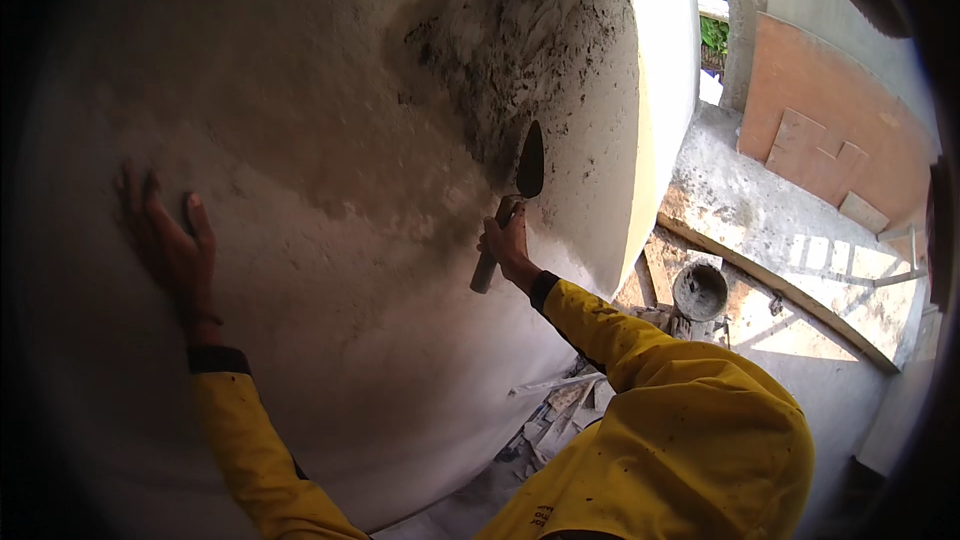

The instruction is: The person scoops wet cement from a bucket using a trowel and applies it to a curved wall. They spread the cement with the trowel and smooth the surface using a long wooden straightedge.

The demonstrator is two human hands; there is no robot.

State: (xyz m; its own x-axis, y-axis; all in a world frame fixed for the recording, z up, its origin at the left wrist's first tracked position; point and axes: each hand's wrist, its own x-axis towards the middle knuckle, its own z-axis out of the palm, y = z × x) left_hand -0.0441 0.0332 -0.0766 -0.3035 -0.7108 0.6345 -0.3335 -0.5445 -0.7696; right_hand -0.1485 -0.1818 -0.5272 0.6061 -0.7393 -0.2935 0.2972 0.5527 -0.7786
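Observation:
My right hand [510, 242] is closed round the handle of a pointed trowel [531, 162], whose dark leaf-shaped blade points up along the wall. The blade lies over or close to the lower edge of a rough patch of wet mortar [530, 40]; whether it touches cannot be made out. My left hand [175, 240] rests with fingers spread against the smooth wall [330, 310], well left of the trowel. Between the two hands runs a damp, darker band of plaster [330, 165].
A round bucket [700, 292] with grey material inside stands on the floor at the right. Broken scraps [570, 415] lie at the wall's foot. A raised ledge edge [780, 285] crosses the right side, with brown boards [830, 120] leaning behind it.

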